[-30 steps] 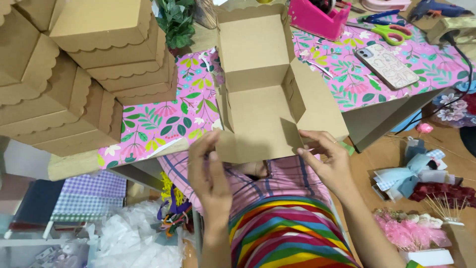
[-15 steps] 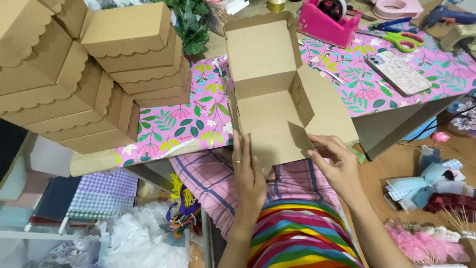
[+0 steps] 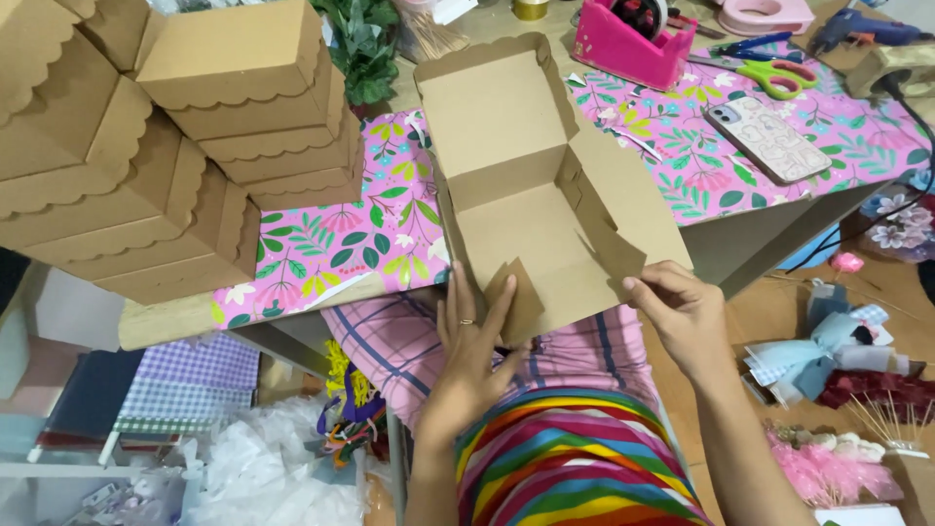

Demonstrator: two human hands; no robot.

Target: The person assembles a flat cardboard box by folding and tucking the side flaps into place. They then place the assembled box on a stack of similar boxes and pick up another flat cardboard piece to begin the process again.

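An unfolded brown cardboard box [image 3: 516, 175] lies half on the table's near edge, its lid standing open at the back. My left hand [image 3: 472, 346] presses flat against the box's front left corner, fingers together over a small folded flap. My right hand [image 3: 687, 312] pinches the front right side flap between thumb and fingers. The box's near end hangs over my lap, above pink checked cloth and a rainbow-striped garment.
A stack of finished brown boxes [image 3: 166, 146] with scalloped lids fills the left. On the pink floral table cover [image 3: 682, 166] lie a phone [image 3: 766, 138], scissors [image 3: 779, 73] and a pink tape dispenser [image 3: 628, 44]. Ribbons and bows [image 3: 828, 351] sit right.
The view has shifted closer. My left hand has slid flat onto the front left flap, and my right hand has moved out along the right side flap.
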